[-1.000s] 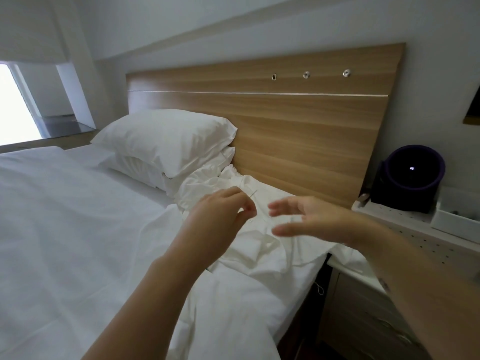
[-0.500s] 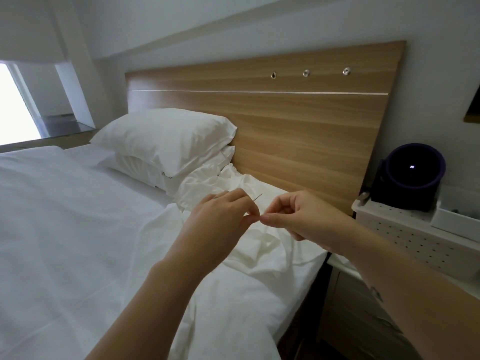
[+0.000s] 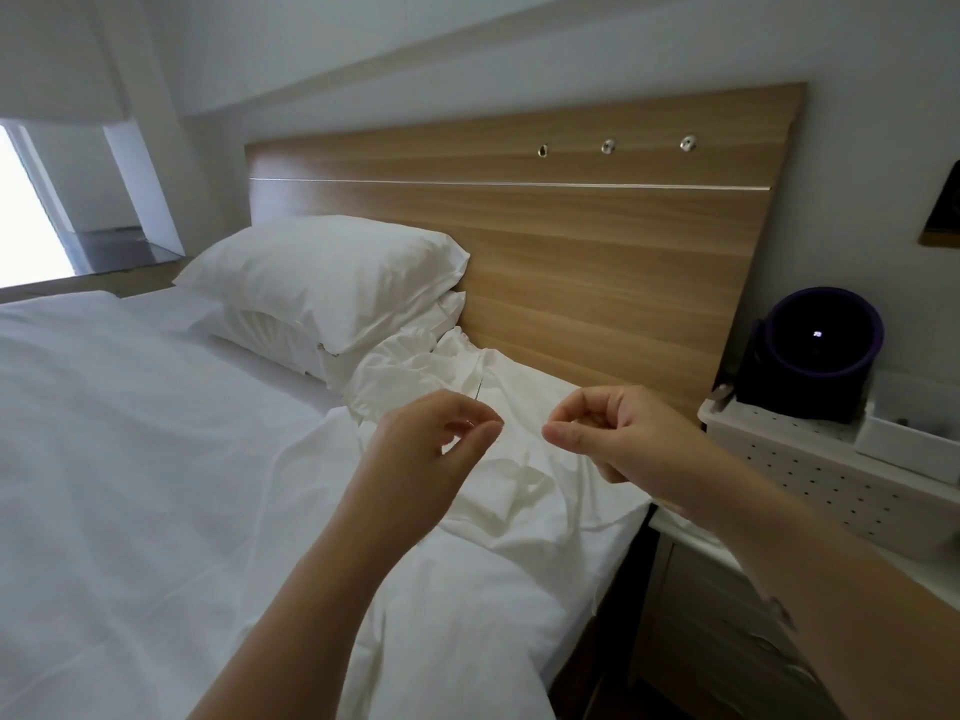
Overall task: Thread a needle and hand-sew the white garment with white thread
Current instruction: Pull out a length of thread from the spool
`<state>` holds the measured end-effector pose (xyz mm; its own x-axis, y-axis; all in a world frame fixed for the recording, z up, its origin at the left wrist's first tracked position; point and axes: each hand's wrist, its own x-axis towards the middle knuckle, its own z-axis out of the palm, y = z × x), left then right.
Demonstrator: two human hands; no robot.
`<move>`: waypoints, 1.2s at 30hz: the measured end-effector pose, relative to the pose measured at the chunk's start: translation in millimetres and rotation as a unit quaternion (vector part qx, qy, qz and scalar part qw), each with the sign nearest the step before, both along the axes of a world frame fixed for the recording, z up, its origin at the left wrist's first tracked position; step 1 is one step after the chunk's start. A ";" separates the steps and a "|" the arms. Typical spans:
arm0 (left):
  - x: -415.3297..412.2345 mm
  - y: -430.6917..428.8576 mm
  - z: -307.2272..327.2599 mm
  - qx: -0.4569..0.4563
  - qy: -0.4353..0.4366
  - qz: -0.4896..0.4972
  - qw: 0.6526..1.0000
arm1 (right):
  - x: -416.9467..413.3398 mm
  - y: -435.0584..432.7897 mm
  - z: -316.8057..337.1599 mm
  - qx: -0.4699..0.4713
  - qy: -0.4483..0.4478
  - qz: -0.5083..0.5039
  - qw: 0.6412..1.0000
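Note:
My left hand (image 3: 441, 439) is raised over the bed and pinches a thin needle (image 3: 477, 389) between thumb and forefinger; the needle points up. A hand's width to the right, my right hand (image 3: 608, 433) has its thumb and forefinger pinched together with the other fingers curled. The white thread is too fine to make out against the white cloth. The crumpled white garment (image 3: 498, 485) lies on the bed under both hands, near the headboard.
Two stacked white pillows (image 3: 322, 283) lie left of the garment against the wooden headboard (image 3: 597, 262). A white perforated bedside stand (image 3: 810, 475) at the right carries a dark purple round device (image 3: 815, 350) and a white tray (image 3: 904, 433). A white duvet (image 3: 130, 485) covers the bed.
A second ago my right hand was open near the left; it then met the left hand's fingertips at the needle. Now it has drawn away to the right, pinched.

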<state>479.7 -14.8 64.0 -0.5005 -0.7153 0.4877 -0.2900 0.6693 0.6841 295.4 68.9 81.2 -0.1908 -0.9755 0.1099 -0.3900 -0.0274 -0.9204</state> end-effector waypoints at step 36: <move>-19.4 17.0 -9.0 -0.082 0.023 0.003 0.996 | 13.2 5.6 -9.8 -0.150 0.066 -0.006 0.987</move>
<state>460.3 2.2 55.0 -0.4718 -0.6274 0.6195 -0.2655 0.7711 0.5788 308.6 74.6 71.3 -0.1676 -0.8932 0.4173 -0.5085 -0.2843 -0.8128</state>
